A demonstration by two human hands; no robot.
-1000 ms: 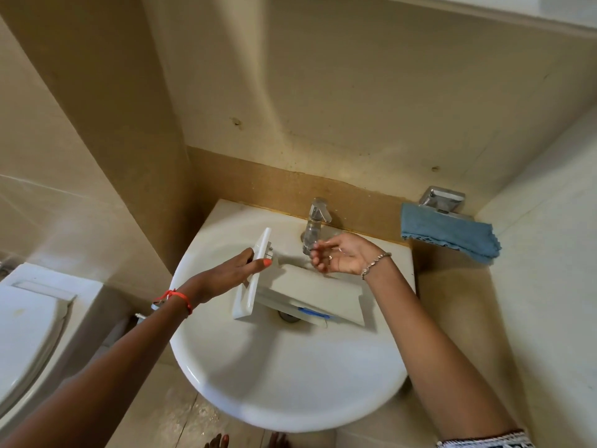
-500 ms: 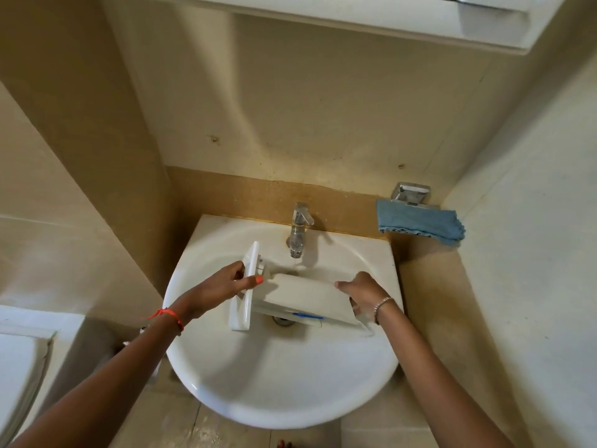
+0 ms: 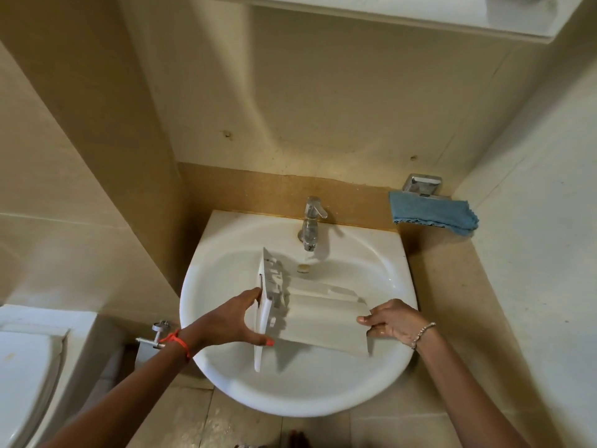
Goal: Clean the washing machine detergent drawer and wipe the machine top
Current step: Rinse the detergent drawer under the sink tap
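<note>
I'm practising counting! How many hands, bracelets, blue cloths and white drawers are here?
Hands: 2, left hand, right hand
Bracelets: 2, orange thread bracelet, silver beaded bracelet
Cloths: 1, blue folded cloth
Drawers: 1, white plastic detergent drawer
Total: 6

White drawer (image 3: 326, 321) over a white sink (image 3: 290, 394); blue cloth (image 3: 433, 213), orange wrist thread (image 3: 180, 342), silver tap (image 3: 311, 223), beige tiles (image 3: 90, 150).

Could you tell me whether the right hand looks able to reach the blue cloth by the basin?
Probably yes: nothing stands between the right hand and the blue cloth, though it would first have to release the detergent drawer.
</note>
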